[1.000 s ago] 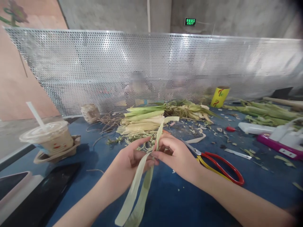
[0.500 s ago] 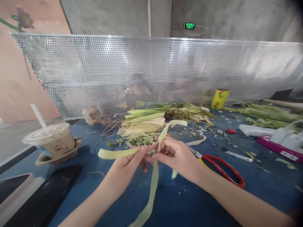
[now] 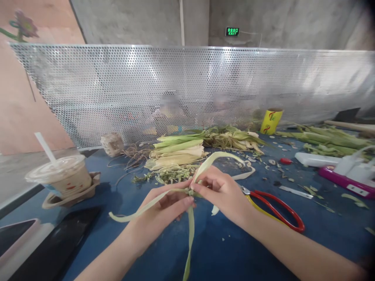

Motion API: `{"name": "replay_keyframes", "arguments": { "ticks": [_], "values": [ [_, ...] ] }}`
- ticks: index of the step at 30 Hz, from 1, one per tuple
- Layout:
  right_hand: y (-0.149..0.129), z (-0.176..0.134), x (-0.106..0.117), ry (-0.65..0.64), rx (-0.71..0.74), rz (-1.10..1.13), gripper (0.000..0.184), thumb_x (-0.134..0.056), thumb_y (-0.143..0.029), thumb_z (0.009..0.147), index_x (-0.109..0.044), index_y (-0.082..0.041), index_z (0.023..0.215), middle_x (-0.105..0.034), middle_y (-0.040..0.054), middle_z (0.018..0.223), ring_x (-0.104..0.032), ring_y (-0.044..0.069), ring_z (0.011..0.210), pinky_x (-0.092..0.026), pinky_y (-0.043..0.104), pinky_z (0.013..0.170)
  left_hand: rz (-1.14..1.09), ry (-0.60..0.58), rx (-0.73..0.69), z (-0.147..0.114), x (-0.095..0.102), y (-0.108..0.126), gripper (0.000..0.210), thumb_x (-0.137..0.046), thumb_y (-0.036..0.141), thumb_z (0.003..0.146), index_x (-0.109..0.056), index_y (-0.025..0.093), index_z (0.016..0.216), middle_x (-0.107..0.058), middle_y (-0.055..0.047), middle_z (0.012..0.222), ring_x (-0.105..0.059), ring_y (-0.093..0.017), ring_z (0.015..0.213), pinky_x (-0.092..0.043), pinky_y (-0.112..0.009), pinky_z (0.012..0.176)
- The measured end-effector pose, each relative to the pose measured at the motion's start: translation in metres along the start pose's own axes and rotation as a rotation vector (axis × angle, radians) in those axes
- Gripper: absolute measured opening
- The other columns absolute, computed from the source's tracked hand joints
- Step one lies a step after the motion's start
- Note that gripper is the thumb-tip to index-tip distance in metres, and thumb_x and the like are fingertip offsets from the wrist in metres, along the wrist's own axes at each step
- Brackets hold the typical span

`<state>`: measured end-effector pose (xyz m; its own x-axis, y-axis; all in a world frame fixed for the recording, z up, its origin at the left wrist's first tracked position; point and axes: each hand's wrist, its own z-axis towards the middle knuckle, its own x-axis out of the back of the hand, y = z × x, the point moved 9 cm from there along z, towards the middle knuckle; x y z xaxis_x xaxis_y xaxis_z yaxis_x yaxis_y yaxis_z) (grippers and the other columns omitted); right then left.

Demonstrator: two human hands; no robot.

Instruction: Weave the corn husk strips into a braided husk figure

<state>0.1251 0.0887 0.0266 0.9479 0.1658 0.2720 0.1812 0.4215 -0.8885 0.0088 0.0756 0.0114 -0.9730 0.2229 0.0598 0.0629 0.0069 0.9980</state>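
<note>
Pale green corn husk strips [image 3: 190, 230] meet in a small crossing between my two hands, above the blue table. My left hand [image 3: 165, 208] pinches them from the left, thumb near the crossing; one strip runs out leftward over its back. From the other side, my right hand [image 3: 219, 191] pinches the strips at the same point, and one strip arches up and right over its fingers. Another strip hangs down toward me. Red-handled scissors [image 3: 278, 207] lie under and beside my right wrist, their blades partly hidden.
Stacked corn husks [image 3: 177, 150] and small leaves lie behind my hands. At left stand a lidded drink cup [image 3: 67, 179] in a cardboard holder and a dark phone [image 3: 55, 242]. A yellow roll [image 3: 271, 121], a purple power strip [image 3: 345, 181] and scraps lie right; a perforated metal screen [image 3: 187, 86] stands behind.
The left strip now droops in a curve over my left hand, and the upper strip arches further right. My left thumb has come down to the crossing. The hanging strip is straighter.
</note>
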Motion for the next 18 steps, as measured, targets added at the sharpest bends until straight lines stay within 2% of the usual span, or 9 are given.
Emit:
{"name": "replay_keyframes", "arguments": {
  "ticks": [4, 6, 8, 10, 12, 15, 18],
  "values": [
    [0.000, -0.002, -0.001, 0.007, 0.006, 0.026, 0.013, -0.054, -0.033, 0.078, -0.054, -0.021, 0.083, -0.052, -0.0001, 0.071, -0.050, 0.011, 0.058, -0.043, 0.024, 0.054, -0.030, -0.029, 0.009, 0.002, -0.003, -0.008, 0.019, -0.068, 0.023, 0.067, -0.071, 0.017, 0.085, -0.065, -0.001, 0.058, -0.048, -0.008, 0.052, -0.039, -0.019, 0.050],
    [0.000, -0.003, -0.003, -0.008, 0.027, 0.080, 0.014, -0.046, -0.033, 0.083, -0.046, -0.022, 0.091, -0.052, 0.0007, 0.076, -0.051, 0.011, 0.059, -0.045, 0.025, 0.055, -0.090, -0.012, 0.070, 0.003, -0.002, -0.015, 0.015, -0.069, 0.023, 0.067, -0.072, 0.015, 0.080, -0.063, 0.000, 0.056, -0.048, -0.008, 0.051, -0.039, -0.018, 0.048],
    [-0.002, -0.004, 0.001, 0.037, 0.069, 0.090, 0.010, -0.040, -0.029, 0.086, -0.037, -0.023, 0.093, -0.050, 0.0021, 0.085, -0.051, 0.010, 0.060, -0.045, 0.025, 0.055, -0.194, 0.020, 0.123, 0.003, 0.000, -0.019, 0.015, -0.069, 0.023, 0.068, -0.071, 0.016, 0.081, -0.063, 0.000, 0.056, -0.051, -0.008, 0.052, -0.038, -0.017, 0.046],
    [-0.009, -0.008, 0.006, 0.100, 0.169, 0.003, 0.015, -0.042, -0.021, 0.083, -0.031, -0.024, 0.093, -0.046, 0.0041, 0.095, -0.051, 0.010, 0.065, -0.046, 0.026, 0.060, -0.273, 0.037, 0.128, 0.004, 0.002, -0.017, 0.015, -0.068, 0.024, 0.069, -0.069, 0.016, 0.081, -0.063, -0.001, 0.058, -0.053, -0.008, 0.053, -0.038, -0.016, 0.044],
    [-0.021, -0.014, 0.005, 0.109, 0.310, -0.170, 0.024, -0.046, -0.012, 0.078, -0.031, -0.023, 0.093, -0.041, 0.0069, 0.103, -0.051, 0.014, 0.081, -0.046, 0.030, 0.071, -0.305, 0.043, 0.108, 0.004, 0.004, -0.014, 0.016, -0.068, 0.025, 0.069, -0.068, 0.014, 0.081, -0.064, -0.002, 0.060, -0.055, -0.009, 0.053, -0.038, -0.016, 0.043],
    [-0.036, -0.023, -0.012, -0.032, 0.492, -0.426, 0.032, -0.046, -0.005, 0.074, -0.040, -0.023, 0.100, -0.035, 0.0104, 0.112, -0.047, 0.017, 0.097, -0.044, 0.031, 0.078, -0.320, 0.066, 0.087, 0.005, 0.006, -0.014, 0.019, -0.069, 0.025, 0.067, -0.067, 0.013, 0.082, -0.064, -0.003, 0.061, -0.055, -0.009, 0.051, -0.036, -0.016, 0.039],
    [-0.037, -0.027, -0.023, -0.135, 0.518, -0.559, 0.027, -0.046, -0.013, 0.079, -0.049, -0.027, 0.101, -0.036, 0.0078, 0.116, -0.049, 0.016, 0.089, -0.045, 0.030, 0.075, -0.323, 0.096, 0.089, 0.006, 0.010, -0.018, 0.017, -0.071, 0.023, 0.066, -0.066, 0.013, 0.079, -0.060, 0.001, 0.054, -0.047, -0.004, 0.042, -0.033, -0.014, 0.036]
  ]
}}
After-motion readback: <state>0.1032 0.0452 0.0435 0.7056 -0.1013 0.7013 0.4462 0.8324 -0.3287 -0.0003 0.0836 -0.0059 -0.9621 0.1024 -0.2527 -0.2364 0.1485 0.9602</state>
